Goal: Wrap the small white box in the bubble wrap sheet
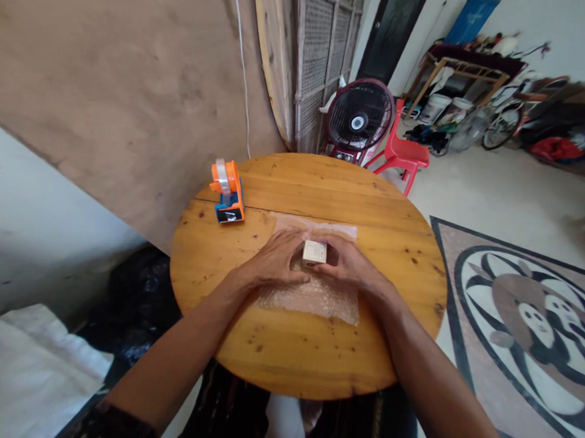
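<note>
In the head view, your left hand (274,261) and right hand (350,266) meet over the middle of the round wooden table (312,364). Their fingers curl in narrowly and pinch a small cardboard box (315,252), the left at its 9 o'clock side and the right at its 3 o'clock side. The box rests on a sheet of bubble wrap (317,302) that spreads toward 6 and 12 o'clock, with an orange and blue tape dispenser (228,194) well apart at 10 o'clock. Your fingers cover the box's sides, so only its top face shows.
</note>
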`<state>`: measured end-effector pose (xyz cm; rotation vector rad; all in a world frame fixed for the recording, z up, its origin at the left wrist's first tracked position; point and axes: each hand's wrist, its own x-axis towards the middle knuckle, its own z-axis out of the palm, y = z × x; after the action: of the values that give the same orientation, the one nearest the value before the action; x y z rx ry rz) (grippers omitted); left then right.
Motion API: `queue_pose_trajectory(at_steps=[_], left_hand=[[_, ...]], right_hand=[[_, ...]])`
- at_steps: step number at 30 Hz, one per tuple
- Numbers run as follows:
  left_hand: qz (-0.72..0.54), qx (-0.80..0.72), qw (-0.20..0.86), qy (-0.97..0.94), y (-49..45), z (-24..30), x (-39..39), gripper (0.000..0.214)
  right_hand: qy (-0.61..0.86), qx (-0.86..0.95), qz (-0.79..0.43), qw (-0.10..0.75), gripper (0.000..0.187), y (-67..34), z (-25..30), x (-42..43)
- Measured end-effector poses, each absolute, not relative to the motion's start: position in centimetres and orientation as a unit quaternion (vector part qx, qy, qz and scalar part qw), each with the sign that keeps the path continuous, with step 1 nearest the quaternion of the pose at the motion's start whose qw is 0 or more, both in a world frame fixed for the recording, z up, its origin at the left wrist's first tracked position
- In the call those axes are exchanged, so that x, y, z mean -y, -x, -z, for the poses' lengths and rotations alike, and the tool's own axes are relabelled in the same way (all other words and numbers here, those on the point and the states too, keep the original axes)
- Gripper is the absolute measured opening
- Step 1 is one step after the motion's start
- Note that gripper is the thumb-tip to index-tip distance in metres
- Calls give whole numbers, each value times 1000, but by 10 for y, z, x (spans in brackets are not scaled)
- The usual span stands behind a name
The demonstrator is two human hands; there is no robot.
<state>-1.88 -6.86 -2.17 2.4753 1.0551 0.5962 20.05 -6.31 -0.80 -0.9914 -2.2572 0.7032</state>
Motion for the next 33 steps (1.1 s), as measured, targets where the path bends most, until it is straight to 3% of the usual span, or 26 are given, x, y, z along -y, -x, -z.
queue_pose_trajectory(at_steps=[8,14,24,29,33], left_hand=[[-233,-361,202,-880,18,20,69,83],[-240,-349,215,-880,16,12,70,89],[-245,-399,230,-853,23,12,71,91],[-247,-333,240,-878,22,-6,75,70],[-186,-355,159,-902,25,-30,95,62]], right_hand=[[376,839,-299,257,62,-202,2,68],[389,790,-365,302,46,-209,-6,69],[364,737,-451,347,48,-212,7,53],[372,713,-484,344,52,-213,8,53],[375,690,-511,350,56,-213,12,50]])
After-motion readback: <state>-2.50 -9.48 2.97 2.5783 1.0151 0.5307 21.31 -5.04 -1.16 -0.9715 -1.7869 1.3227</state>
